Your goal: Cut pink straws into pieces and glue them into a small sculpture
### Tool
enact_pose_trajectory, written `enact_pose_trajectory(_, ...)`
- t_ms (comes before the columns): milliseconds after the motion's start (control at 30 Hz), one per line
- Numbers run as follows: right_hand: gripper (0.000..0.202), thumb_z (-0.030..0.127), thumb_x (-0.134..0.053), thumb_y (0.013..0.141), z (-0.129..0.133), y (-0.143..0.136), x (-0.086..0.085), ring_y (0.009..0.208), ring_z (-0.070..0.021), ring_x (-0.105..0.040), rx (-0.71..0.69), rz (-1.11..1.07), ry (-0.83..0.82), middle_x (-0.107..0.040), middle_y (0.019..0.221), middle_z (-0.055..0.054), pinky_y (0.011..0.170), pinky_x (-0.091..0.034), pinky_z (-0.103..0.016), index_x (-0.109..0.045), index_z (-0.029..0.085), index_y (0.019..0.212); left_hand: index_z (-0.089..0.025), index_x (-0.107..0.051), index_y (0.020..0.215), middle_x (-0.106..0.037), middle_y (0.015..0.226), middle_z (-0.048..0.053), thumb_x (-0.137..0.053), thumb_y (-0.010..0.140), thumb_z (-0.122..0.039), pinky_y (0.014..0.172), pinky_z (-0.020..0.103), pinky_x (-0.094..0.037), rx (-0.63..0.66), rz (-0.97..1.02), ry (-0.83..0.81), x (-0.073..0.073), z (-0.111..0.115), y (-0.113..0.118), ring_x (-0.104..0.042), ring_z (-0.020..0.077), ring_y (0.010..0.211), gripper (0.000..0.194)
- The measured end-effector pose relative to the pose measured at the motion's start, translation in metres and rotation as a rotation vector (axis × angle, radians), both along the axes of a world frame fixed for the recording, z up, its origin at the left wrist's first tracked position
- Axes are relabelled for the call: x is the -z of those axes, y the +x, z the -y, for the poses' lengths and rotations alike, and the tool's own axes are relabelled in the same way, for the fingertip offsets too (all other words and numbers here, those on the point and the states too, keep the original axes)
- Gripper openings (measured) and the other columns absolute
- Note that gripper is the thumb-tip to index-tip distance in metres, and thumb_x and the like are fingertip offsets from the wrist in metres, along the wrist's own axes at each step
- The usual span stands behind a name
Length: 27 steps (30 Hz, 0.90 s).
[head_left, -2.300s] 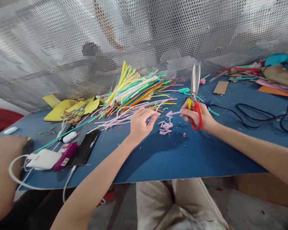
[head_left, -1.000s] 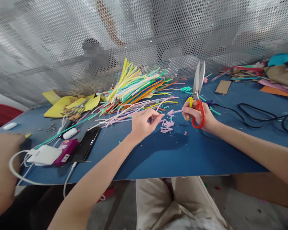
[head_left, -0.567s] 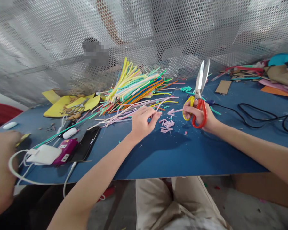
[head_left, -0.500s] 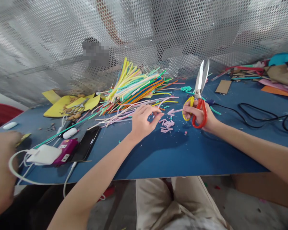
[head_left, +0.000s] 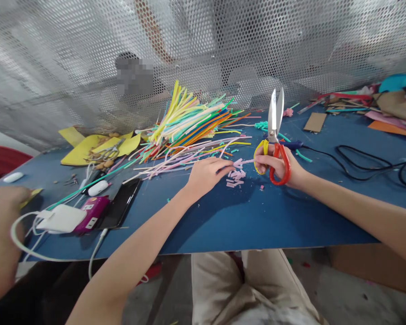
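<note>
The right hand (head_left: 256, 159) has its thumb and finger pressed together, and between them they pinch a thin pink stem (head_left: 247, 161). The same hand carries the scissors (head_left: 274, 135): the red handle loop and the yellow one are around or against its fingers, and the blades point upward, a little apart from each other.

The left hand (head_left: 233, 166) is at the other end of this stem, palm toward the table. Its thumb and fingers are close together, beside the short pink branches of the stem; whether they pinch something thin, I cannot tell from here.

Just below the left fingertips lie the cut pink pieces (head_left: 235, 182), in a small loose pile on the blue table (head_left: 223, 225). Behind and to the left of this hand there are long pale stems (head_left: 176, 164), and behind those a big heap of coloured stems (head_left: 196, 119). A curled turquoise piece (head_left: 261, 125) lies behind the right grip, near the blades. To the right of the scissors there is a flat cardboard piece (head_left: 315, 122), and a black cable (head_left: 355, 169) runs in loops. Well to the left of both grips I see the black phone (head_left: 123, 203), touching or near a purple box (head_left: 93, 214), and, at the edge, another person's arm (head_left: 2, 239).
</note>
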State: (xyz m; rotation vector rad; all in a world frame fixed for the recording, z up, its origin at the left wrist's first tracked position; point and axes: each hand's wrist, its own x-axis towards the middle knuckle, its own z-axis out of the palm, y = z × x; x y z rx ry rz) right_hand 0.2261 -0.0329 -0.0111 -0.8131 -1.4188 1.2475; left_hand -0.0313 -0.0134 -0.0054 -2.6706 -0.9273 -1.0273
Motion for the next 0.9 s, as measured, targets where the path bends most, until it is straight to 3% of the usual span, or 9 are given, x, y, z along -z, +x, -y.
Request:
enact_pose_trajectory(333, 0.026, 0.043, -0.072, 0.089, 0.009, 0.001, -0.009, 0.056, -0.0112, -0.055, -0.063, 0.230, 0.040, -0.065, 0.071, -0.001, 0.056, -0.047, -0.029, -0.062, 0.020, 0.081, -0.024, -0.079, 0.097, -0.080, 0.094, 0.000, -0.065, 0.096, -0.039, 0.077, 0.024, -0.052, 0.010, 0.030, -0.016, -0.006, -0.001, -0.004, -0.074, 0.0131, 0.083, 0.020)
enact_pose_trajectory(600, 0.032, 0.049, -0.069, 0.089, -0.002, 0.021, -0.016, 0.053, -0.0114, -0.053, 0.131, 0.398, 0.123, -0.062, 0.069, -0.002, 0.052, -0.043, -0.029, -0.060, 0.019, 0.081, -0.021, -0.079, 0.097, -0.079, 0.085, 0.002, -0.061, 0.099, -0.036, 0.067, 0.021, -0.049, -0.018, 0.117, -0.023, -0.013, 0.004, -0.004, -0.070, 0.0106, 0.070, 0.023)
enact_pose_trajectory(733, 0.032, 0.048, -0.069, 0.086, -0.010, 0.038, -0.016, 0.056, -0.0110, -0.044, 0.038, 0.525, 0.197, -0.050, 0.067, 0.003, 0.053, -0.037, -0.029, -0.056, 0.020, 0.083, -0.020, -0.077, 0.097, -0.078, 0.081, 0.000, -0.063, 0.098, -0.031, 0.064, 0.020, -0.047, 0.017, 0.184, 0.041, -0.015, 0.008, -0.003, -0.067, 0.0086, 0.064, 0.018)
enact_pose_trajectory(900, 0.033, 0.046, -0.070, 0.084, -0.010, 0.040, -0.016, 0.066, -0.0129, -0.039, -0.092, 0.631, 0.336, -0.046, 0.077, 0.003, 0.061, -0.035, -0.029, -0.049, 0.021, 0.089, -0.019, -0.075, 0.095, -0.077, 0.079, 0.002, -0.064, 0.096, -0.026, 0.069, 0.021, -0.049, 0.098, 0.243, 0.132, -0.020, 0.013, -0.002, -0.065, 0.0086, 0.065, 0.013)
